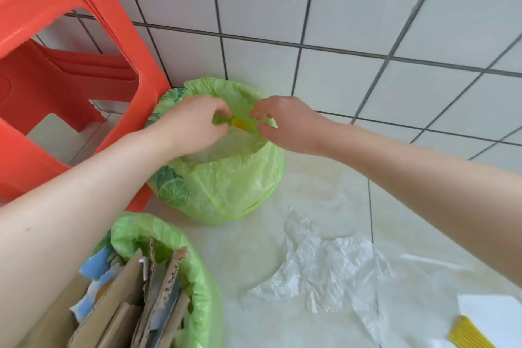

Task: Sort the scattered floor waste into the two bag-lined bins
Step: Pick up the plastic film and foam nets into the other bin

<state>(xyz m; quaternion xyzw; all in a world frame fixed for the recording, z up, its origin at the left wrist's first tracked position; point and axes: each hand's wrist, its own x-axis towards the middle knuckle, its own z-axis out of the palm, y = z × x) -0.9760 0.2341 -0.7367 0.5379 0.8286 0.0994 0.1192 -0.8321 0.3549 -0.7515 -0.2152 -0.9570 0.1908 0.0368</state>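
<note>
Cardboard-filled near bin (195, 271), below the left hand (195, 121); red stool (56, 37) leftward; left hand pinched on a small yellow item (240, 123) over the far green-bagged bin (226, 186); right hand (288, 124) fingers parted just beside it; crumpled clear plastic (324, 268) on floor below.

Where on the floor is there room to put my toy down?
Bare floor lies between the far green bag-lined bin, the tiled wall and the crumpled clear plastic sheet. It is crowded lower left: the cardboard-filled green bin sits beside the red plastic stool.
</note>
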